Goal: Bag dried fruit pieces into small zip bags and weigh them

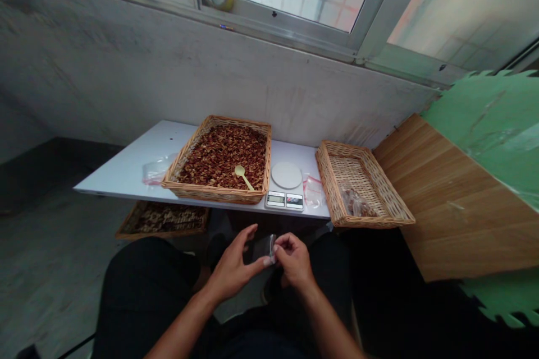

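Note:
A small clear plastic zip bag [270, 248] is held over my lap, in front of the table edge. My right hand [293, 258] pinches it between thumb and curled fingers. Left of it, my left hand [236, 267] has its fingers spread, and its thumb tip reaches the near edge of the bag; whether it presses on the plastic I cannot tell. On the table beyond, a wicker basket [269, 148] is full of brown nut pieces [223, 151], with a pale yellow spoon [240, 170] lying on them. A white kitchen scale [287, 175] stands right of that basket.
Flat clear bags with red strips [312, 190] lie beside the scale, and more clear plastic [158, 171] lies at left. A second wicker basket [389, 182] holds several filled bags [357, 203]. Another basket [122, 233] sits under the table. A wooden panel [455, 196] stands at right.

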Motion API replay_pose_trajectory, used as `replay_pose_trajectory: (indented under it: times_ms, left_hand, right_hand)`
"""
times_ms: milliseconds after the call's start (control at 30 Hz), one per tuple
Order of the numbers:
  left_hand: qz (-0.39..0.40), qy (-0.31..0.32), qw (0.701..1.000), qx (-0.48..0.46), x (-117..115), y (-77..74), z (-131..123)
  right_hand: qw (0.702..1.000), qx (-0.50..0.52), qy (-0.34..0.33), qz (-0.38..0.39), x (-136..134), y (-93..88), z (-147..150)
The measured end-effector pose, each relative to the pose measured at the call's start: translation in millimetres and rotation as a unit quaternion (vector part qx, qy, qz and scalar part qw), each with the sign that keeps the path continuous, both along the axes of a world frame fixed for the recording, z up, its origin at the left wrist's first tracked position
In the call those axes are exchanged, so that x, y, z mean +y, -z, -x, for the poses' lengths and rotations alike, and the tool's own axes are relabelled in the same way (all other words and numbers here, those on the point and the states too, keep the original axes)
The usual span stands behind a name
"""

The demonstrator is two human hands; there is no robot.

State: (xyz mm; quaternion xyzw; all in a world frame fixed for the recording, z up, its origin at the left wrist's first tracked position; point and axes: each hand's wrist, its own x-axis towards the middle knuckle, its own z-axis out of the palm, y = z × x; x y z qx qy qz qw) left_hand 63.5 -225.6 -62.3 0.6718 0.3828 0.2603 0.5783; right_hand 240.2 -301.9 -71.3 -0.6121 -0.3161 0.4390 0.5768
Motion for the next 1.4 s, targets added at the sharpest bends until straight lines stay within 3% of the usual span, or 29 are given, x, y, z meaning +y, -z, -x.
replay_pose_trajectory:
  times_ms: [100,200,367,633,767,867,1000,1100,1200,1300,1400]
  left_hand:
    - [0.229,-0.030,0.971,-0.065,0,12.8,0]
    - [0.318,-0.038,0.941,-0.113,-2,20.1,-1]
    - [0.288,-0.091,0.942,-0.147,-6,24.5,-4]
    - [0.225,-0.092,0.959,-0.146,-8,30.2,-3]
    - [0.221,-0.102,0.962,-0.126,-6,31.0,0]
    - [0.211,-0.104,0.965,-0.119,-3,34.3,2]
    - [0.128,-0.108,0.984,-0.059,-1,32.5,7]
    - [-0.087,-0.112,0.989,0.032,-1,20.1,13]
    - [-0.270,0.001,0.959,0.089,0,6.4,14]
    - [-0.291,0.086,0.948,0.099,0,2.0,6]
    - [-0.266,0.097,0.955,0.092,0,5.1,-3]
  right_hand:
    - [0.999,0.042,0.019,-0.001,2,0.5,1]
    - [0.998,0.047,0.028,-0.011,2,-1.5,0]
    - [0.999,0.024,0.015,-0.031,-1,1.3,-2]
    - [0.999,0.017,-0.030,0.005,-4,-0.4,-6]
    - [0.999,0.015,-0.036,0.013,-3,7.6,-7]
    - [0.999,-0.048,-0.026,0.003,-3,10.7,-8]
    - [0.980,-0.191,-0.042,-0.022,-1,-0.2,-9]
    - [0.966,-0.246,-0.070,-0.036,0,-11.5,-10]
    - [0.957,-0.263,-0.108,-0.052,0,-17.5,-8]
    - [0.956,-0.254,-0.129,-0.063,-1,-19.7,-4]
    - [0.956,-0.249,-0.140,-0.068,-3,-20.7,0]
